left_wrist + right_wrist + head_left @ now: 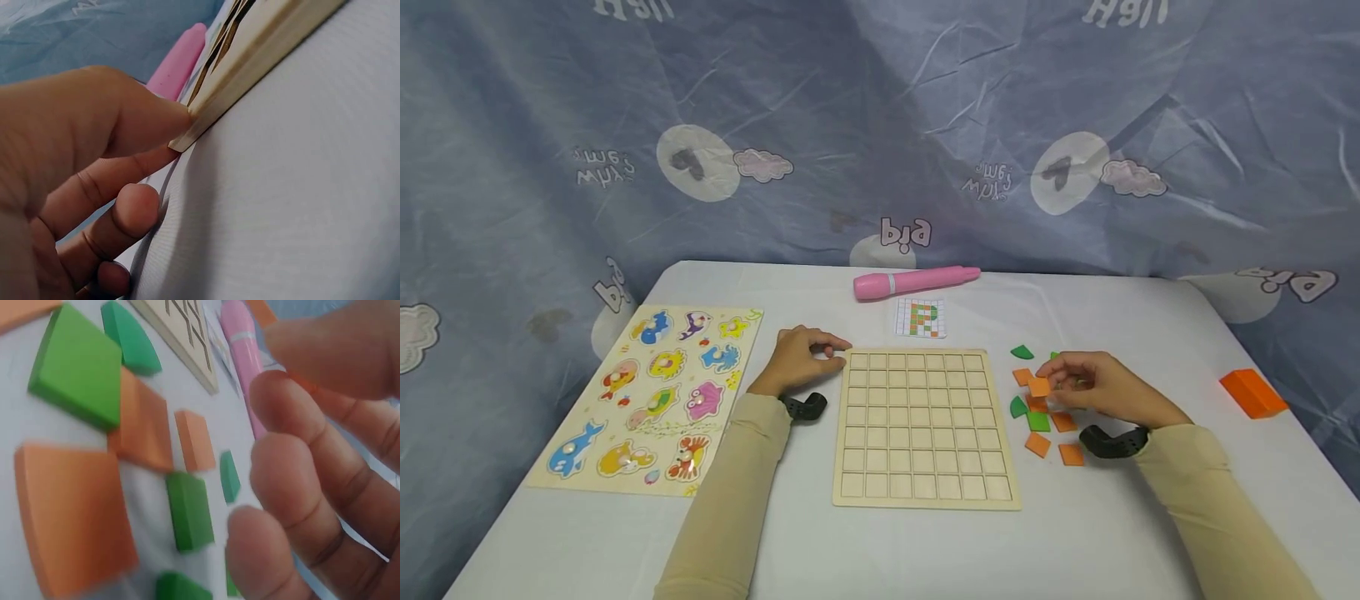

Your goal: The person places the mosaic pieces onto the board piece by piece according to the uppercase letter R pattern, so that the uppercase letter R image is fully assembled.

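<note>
At the upper left corner of the wooden grid board (927,429) is my left hand (797,360). In the left wrist view, its thumb (153,122) and index finger pinch the board's corner, the other fingers loosely bent below. My right hand (1093,385) pinches an orange square tile (1039,387) between thumb and fingertips, raised over a loose group of tiles. Around it lie several orange squares, such as an orange tile (1037,444), plus a green square (1038,422) and dark green curved pieces (1022,352). The right palm hides part of the group.
Behind the board lie a small pattern card (921,318) with a coloured grid figure and a pink pen-like stick (917,282). A sea-animal puzzle board (647,400) is on the left. An orange block (1253,393) sits near the table's right edge. A printed cloth (820,125) hangs behind.
</note>
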The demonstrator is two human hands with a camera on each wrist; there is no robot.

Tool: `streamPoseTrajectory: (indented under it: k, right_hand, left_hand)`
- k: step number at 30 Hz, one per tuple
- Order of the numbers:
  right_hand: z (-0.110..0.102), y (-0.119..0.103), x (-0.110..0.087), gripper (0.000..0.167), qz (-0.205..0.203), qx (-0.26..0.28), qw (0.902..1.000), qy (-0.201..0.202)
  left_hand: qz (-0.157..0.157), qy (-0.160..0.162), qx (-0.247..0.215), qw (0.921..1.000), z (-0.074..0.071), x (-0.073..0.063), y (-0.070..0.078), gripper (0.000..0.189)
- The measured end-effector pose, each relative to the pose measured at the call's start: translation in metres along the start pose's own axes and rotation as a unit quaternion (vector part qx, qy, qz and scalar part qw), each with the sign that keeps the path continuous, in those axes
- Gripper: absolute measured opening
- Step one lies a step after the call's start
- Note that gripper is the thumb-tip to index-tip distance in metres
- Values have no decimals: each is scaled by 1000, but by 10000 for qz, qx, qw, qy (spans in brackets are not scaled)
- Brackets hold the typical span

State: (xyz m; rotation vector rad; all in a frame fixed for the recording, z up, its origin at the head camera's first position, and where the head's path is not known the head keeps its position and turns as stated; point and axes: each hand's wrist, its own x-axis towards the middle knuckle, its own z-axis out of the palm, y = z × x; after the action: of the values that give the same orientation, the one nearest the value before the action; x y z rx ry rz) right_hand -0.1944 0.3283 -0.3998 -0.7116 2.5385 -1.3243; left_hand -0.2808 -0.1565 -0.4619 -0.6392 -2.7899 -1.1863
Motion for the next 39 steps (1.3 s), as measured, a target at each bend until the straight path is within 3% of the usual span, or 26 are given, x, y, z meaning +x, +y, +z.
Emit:
streamPoseTrajectory:
  k: [13,23,39]
  right_hand:
    - [21,-17,29,24,285,168,9994,-92]
    - [44,-24,53,29,366,819,9959,-95]
    - [72,-40,81,36,689,1388,9879,-59]
  left_hand:
    - [-68,-27,-126,9999,0,0,0,25]
    - [-77,-33,-107,9999,1,0,-1,26]
    - [-131,-36,-114,9998,-1,1,-1,25]
